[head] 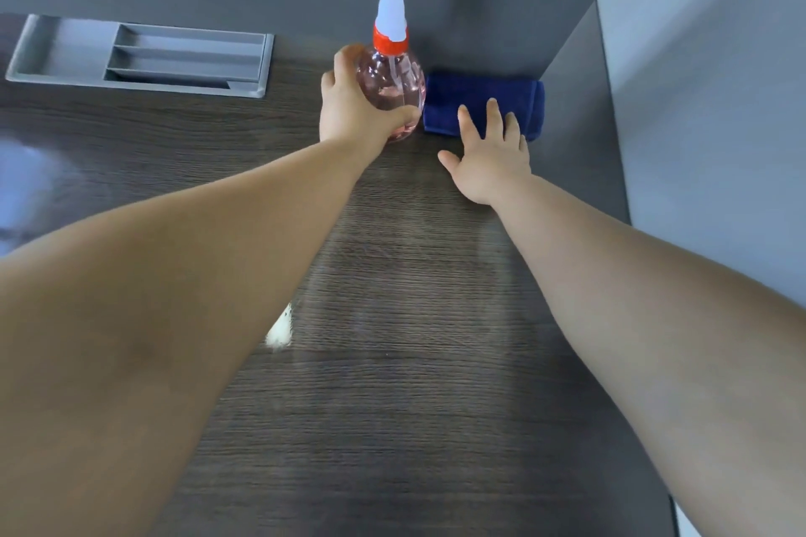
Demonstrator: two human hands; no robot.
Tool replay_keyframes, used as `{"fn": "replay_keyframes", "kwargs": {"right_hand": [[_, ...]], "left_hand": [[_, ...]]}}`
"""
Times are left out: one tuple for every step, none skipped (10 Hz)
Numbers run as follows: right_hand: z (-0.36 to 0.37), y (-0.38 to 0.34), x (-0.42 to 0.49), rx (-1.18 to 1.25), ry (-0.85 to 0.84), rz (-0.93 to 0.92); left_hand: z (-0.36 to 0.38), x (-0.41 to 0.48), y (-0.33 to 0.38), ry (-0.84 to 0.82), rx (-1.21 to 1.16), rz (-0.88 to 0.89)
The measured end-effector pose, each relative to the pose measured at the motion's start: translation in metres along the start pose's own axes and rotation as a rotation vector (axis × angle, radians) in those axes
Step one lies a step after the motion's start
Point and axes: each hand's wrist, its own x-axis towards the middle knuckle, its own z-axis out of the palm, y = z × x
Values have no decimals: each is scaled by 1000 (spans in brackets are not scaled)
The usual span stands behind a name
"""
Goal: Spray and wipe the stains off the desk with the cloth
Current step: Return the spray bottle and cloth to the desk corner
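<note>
Left hand point(353, 109) wrapped round spray bottle point(394, 96), upright near back edge of desk point(414, 384). Right hand point(490, 157) spread wide, fingertips on blue cloth point(479, 105) in back right corner, just beside bottle. Bottle prob light, smooth, maybe slippy: grip belly or neck. Cloth soft, floppy: pinch anywhere. White stain point(279, 331) near front.

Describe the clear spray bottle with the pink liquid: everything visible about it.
The clear plastic spray bottle has a rounded body holding pink liquid, an inner dip tube, a red collar and a tall white sprayer head that runs out of the top of the picture. It stands upright on the dark wood-grain desk near the grey back wall, just left of the folded blue cloth. The left hand wraps around its body; the right hand does not touch it.
</note>
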Motion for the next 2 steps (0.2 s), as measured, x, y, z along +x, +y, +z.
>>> {"fn": "replay_keyframes", "kwargs": {"right_hand": [[0, 2, -5, 102, 19, -15], [4, -2, -21, 193, 199, -86]], "left_hand": [[-5, -3, -7, -66, -60, -19], [-14, -11, -11, -116, -87, -23]]}}
